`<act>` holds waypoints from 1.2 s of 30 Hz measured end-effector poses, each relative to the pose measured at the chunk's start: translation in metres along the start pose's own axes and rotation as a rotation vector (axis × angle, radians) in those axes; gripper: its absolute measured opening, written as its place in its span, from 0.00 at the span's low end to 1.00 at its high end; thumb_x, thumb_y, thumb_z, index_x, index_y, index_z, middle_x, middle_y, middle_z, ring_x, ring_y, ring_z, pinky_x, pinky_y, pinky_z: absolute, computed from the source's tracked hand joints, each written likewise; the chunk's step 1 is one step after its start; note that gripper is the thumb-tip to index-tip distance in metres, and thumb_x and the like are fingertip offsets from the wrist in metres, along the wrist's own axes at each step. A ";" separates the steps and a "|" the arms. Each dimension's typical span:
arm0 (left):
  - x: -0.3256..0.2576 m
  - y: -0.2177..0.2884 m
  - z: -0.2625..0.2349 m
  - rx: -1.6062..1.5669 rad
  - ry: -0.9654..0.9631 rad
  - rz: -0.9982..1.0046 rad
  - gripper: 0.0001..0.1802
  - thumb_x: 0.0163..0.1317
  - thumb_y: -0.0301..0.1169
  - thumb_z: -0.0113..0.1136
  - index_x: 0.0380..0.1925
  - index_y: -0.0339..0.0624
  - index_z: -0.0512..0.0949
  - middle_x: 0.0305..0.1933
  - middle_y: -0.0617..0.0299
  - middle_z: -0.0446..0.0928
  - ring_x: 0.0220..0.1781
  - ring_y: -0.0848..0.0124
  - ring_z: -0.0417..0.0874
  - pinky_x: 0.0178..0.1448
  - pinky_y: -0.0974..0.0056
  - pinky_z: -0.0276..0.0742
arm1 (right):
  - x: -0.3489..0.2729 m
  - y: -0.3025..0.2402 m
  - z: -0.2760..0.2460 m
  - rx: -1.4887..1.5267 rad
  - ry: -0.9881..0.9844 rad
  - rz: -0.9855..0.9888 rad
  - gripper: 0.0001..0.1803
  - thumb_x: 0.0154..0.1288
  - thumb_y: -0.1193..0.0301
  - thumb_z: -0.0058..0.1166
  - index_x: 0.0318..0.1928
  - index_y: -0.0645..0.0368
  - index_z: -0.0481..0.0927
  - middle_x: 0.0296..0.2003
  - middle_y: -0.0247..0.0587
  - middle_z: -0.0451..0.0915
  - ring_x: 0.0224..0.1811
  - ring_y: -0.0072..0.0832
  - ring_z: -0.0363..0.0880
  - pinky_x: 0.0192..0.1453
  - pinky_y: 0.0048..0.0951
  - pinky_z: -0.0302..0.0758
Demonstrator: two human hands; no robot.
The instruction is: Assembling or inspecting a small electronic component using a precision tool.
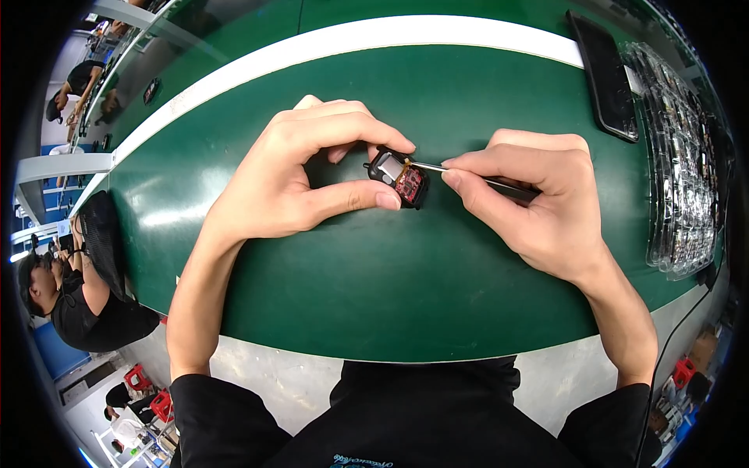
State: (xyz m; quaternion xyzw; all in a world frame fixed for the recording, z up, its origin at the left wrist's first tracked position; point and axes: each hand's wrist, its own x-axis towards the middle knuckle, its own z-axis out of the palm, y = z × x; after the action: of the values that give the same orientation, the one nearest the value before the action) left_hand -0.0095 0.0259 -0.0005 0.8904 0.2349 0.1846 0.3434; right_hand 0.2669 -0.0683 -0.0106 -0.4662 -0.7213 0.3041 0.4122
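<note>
Between thumb and fingers, my left hand [304, 168] grips a small black electronic device [421, 195] just above the green table. The device is open on its upper side, baring a red circuit board and a silvery rectangular part. In my right hand [538, 187] is a pair of thin metal tweezers [429, 166], pinched between thumb and forefinger. Its tip touches or nearly touches the device's upper right edge, close to a small yellowish piece. Whether the tip grasps anything is too small to tell.
The green table [390, 288] has a white strip [351, 33] along its far side. At far right lie a black phone-like slab [605, 78] and stacked clear plastic trays [679, 164] of small parts. A dark cable [675, 327] hangs at right. A co-worker [86, 296] sits at left.
</note>
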 end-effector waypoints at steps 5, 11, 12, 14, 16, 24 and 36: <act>0.001 0.001 0.003 0.019 0.008 0.042 0.25 0.56 0.40 0.88 0.53 0.45 0.93 0.44 0.66 0.90 0.36 0.71 0.75 0.48 0.64 0.67 | 0.000 0.000 0.000 0.009 0.005 -0.012 0.05 0.66 0.82 0.74 0.42 0.66 0.96 0.23 0.37 0.83 0.23 0.19 0.76 0.27 0.26 0.65; 0.000 0.002 0.004 0.057 0.019 0.062 0.23 0.57 0.40 0.87 0.52 0.46 0.92 0.45 0.66 0.90 0.39 0.70 0.80 0.46 0.64 0.67 | -0.001 0.001 0.002 -0.003 0.027 -0.010 0.06 0.66 0.82 0.74 0.42 0.66 0.96 0.22 0.36 0.82 0.22 0.19 0.75 0.26 0.27 0.64; 0.000 0.002 0.003 0.058 0.014 0.058 0.23 0.57 0.39 0.87 0.52 0.46 0.92 0.45 0.66 0.90 0.39 0.70 0.80 0.46 0.64 0.67 | -0.001 0.002 0.002 -0.015 0.025 -0.016 0.06 0.65 0.82 0.74 0.42 0.66 0.96 0.22 0.36 0.82 0.22 0.18 0.74 0.26 0.26 0.63; 0.000 0.001 0.005 0.056 0.009 0.051 0.23 0.57 0.39 0.87 0.52 0.46 0.92 0.45 0.66 0.90 0.39 0.70 0.79 0.46 0.64 0.67 | -0.003 0.003 0.002 -0.025 0.020 -0.020 0.05 0.65 0.82 0.74 0.42 0.66 0.96 0.22 0.36 0.82 0.21 0.18 0.74 0.26 0.26 0.63; 0.001 0.002 0.004 0.046 0.010 0.048 0.24 0.56 0.40 0.88 0.52 0.46 0.92 0.45 0.66 0.90 0.39 0.70 0.79 0.46 0.64 0.67 | -0.003 0.001 0.002 -0.018 0.028 -0.025 0.05 0.65 0.82 0.74 0.42 0.65 0.96 0.22 0.36 0.82 0.21 0.18 0.73 0.26 0.26 0.62; 0.001 0.001 0.004 0.051 0.015 0.047 0.26 0.54 0.39 0.89 0.52 0.47 0.92 0.43 0.67 0.89 0.37 0.71 0.75 0.47 0.64 0.65 | -0.001 0.000 0.001 -0.025 0.038 -0.037 0.04 0.63 0.82 0.73 0.39 0.65 0.95 0.21 0.37 0.82 0.19 0.21 0.74 0.23 0.28 0.63; 0.000 0.004 0.010 0.065 0.059 0.038 0.32 0.49 0.37 0.92 0.56 0.46 0.91 0.34 0.69 0.78 0.37 0.70 0.72 0.48 0.62 0.63 | 0.000 -0.005 0.005 0.061 0.110 0.023 0.05 0.72 0.80 0.71 0.46 0.65 0.91 0.28 0.38 0.84 0.23 0.19 0.75 0.27 0.27 0.67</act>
State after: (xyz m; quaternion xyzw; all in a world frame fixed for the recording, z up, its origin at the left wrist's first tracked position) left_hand -0.0036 0.0180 -0.0051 0.8995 0.2339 0.2094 0.3039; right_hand 0.2604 -0.0704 -0.0082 -0.4779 -0.6824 0.3045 0.4618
